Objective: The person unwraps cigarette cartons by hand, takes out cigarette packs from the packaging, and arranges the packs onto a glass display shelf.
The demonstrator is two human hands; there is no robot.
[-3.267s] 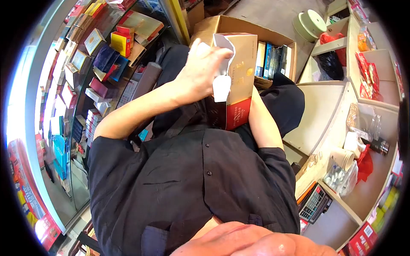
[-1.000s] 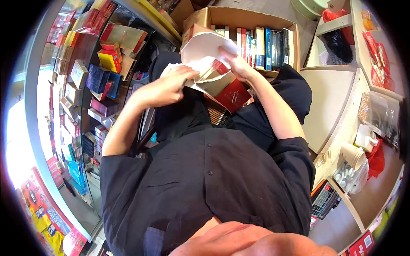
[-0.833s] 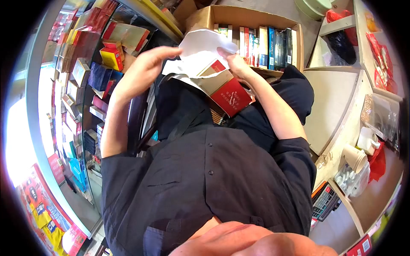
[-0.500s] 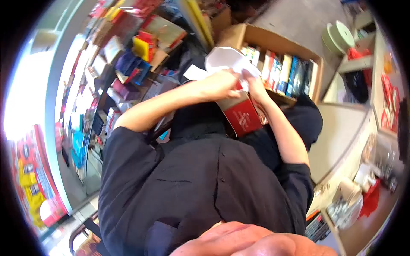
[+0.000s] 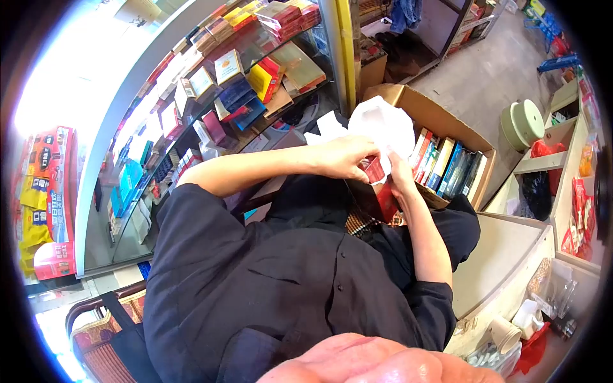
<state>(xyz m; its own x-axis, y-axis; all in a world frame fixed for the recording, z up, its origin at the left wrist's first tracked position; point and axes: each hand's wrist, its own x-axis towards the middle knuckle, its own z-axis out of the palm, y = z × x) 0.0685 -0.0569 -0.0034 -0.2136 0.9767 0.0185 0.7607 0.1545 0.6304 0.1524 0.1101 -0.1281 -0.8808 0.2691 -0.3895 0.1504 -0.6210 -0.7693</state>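
Observation:
A red box (image 5: 385, 203) stands tilted above my lap, its upper end between my two hands. My left hand (image 5: 345, 157) is closed with fingers and thumb at the box's upper edge, near a small red face with pale print. My right hand (image 5: 401, 176) is wrapped around the box's right side, fingertips beside the white sheet. That crumpled white sheet (image 5: 382, 122), paper or thin plastic, rises just behind both hands. Another white piece (image 5: 329, 127) sticks out left of it. What lies inside the box is mostly hidden by my fingers.
Directly beyond my hands is an open cardboard box (image 5: 440, 105) with several upright packs (image 5: 447, 166). A glass display case (image 5: 211, 108) with stacked cartons runs along the left. At right are a pale green spool (image 5: 522, 124) and wooden shelving (image 5: 543, 163).
The view has shifted, and my hands appear lower in it. The red box has turned, showing less of its printed face. The white sheet looks more spread and raised.

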